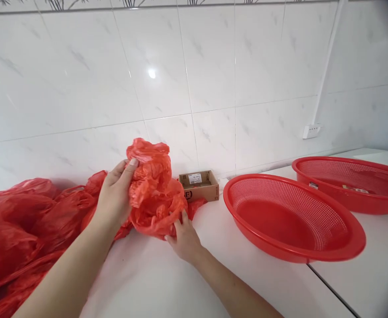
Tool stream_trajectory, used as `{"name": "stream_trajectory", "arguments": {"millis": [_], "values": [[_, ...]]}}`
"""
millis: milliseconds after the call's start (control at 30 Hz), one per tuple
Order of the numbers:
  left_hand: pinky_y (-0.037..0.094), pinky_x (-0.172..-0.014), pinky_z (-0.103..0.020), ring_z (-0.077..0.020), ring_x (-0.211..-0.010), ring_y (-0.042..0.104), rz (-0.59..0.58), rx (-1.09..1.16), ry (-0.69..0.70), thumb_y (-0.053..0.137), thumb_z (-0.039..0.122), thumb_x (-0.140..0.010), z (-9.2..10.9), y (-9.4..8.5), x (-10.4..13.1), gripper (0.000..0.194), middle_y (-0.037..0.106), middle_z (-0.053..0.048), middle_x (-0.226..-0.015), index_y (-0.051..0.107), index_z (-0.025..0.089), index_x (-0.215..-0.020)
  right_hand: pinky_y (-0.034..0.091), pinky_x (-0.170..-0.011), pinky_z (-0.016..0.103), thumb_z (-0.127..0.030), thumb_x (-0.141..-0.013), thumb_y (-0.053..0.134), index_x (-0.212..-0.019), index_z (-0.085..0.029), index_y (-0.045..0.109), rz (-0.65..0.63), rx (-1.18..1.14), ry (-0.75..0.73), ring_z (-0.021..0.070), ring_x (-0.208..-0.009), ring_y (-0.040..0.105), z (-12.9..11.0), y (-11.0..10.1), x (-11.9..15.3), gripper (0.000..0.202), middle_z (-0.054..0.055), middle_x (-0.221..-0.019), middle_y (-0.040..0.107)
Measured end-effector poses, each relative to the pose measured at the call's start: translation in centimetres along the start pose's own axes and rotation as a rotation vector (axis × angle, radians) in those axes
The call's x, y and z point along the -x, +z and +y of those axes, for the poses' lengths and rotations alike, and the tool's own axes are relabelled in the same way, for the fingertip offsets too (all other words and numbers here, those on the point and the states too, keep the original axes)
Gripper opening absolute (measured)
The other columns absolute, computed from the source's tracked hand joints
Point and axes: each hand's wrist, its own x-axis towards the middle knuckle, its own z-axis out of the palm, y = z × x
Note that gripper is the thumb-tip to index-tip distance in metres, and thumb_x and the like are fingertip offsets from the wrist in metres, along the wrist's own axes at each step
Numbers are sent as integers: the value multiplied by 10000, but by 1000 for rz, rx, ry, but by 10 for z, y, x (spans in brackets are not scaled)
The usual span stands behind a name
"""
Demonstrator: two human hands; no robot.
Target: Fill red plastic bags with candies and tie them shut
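Observation:
A crumpled red plastic bag (152, 176) is held up in the middle of the view, above the white table. My left hand (117, 190) is closed on its upper bunched part, with the thumb across the plastic. Lower down, the bag spreads into a rounded opening with folds inside. My right hand (185, 236) pinches the rim of that opening at its lower right side. To the left lies a large heap of red plastic bags (38, 221), partly behind my left forearm.
A small cardboard box (202, 193) stands against the tiled wall (214, 88). On the right, a red oval basket (280, 221) rests on the white table (167, 282), with a second red basket (379, 205) behind it holding small items. A socket (311, 131) is on the wall.

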Motion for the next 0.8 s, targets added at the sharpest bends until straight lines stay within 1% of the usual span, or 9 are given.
{"name": "stream_trajectory", "arguments": {"millis": [67,133,200,267,367,433,533,700,800], "values": [[407,-507,-226,-116,-524,490,21,207,-68,539,560,-844,4,13,13,315,508,50,-617,556,248,-887,296,-1105,502,-275,-795,638,-1523,-236,250,-3,-203,21,346,-1454,165,-3,0,-9,826,132,-1610,-14],[362,-465,-215,-99,-477,421,-16,304,-147,601,536,-818,-6,28,27,310,457,60,-573,537,234,-796,324,-1096,469,-293,-818,615,-1515,-291,257,35,-425,47,297,-1466,151,-7,-6,-11,783,77,-1618,-26],[330,-440,-203,-89,-461,389,-55,310,-197,625,531,-811,-22,41,40,327,446,69,-565,512,228,-767,370,-1067,433,-378,-862,574,-1456,-315,372,115,-663,82,261,-1443,232,-13,-22,-5,631,44,-1605,137],[323,-435,-196,-84,-464,387,-66,280,-224,641,529,-804,-39,52,52,321,467,71,-586,525,230,-791,437,-999,417,-538,-899,479,-1363,-275,488,160,-944,146,255,-1341,409,-19,-45,8,533,74,-1489,399],[370,-475,-195,-90,-507,431,-115,194,-227,689,503,-772,-59,66,68,304,522,58,-648,581,233,-864,512,-835,406,-705,-897,317,-1252,-212,561,111,-1262,205,246,-1039,618,-28,-80,37,654,116,-1208,620],[417,-525,-205,-104,-557,474,-205,192,-227,762,450,-710,-69,73,76,316,556,44,-682,608,227,-872,517,-737,365,-673,-874,449,-1180,-186,599,85,-1247,176,213,-857,638,-32,-97,58,594,108,-1057,657],[435,-517,-203,-99,-542,467,-274,249,-298,819,429,-642,-80,76,81,332,554,44,-649,625,214,-803,450,-593,268,-519,-811,662,-980,-159,638,135,-1074,154,129,-624,544,-34,-111,93,399,39,-792,617],[453,-457,-189,-92,-512,498,-46,518,-551,870,481,-521,-77,64,71,417,560,63,-604,589,215,-675,312,-502,211,-418,-797,669,-747,-174,569,282,-929,240,78,-537,379,-32,-128,148,269,-39,-617,455],[520,-491,-228,-138,-594,601,-8,548,-589,866,474,-507,-65,58,65,410,645,55,-697,610,250,-735,302,-487,210,-432,-840,625,-749,-179,554,321,-852,271,73,-516,355,-27,-141,177,278,-43,-613,440]]}}
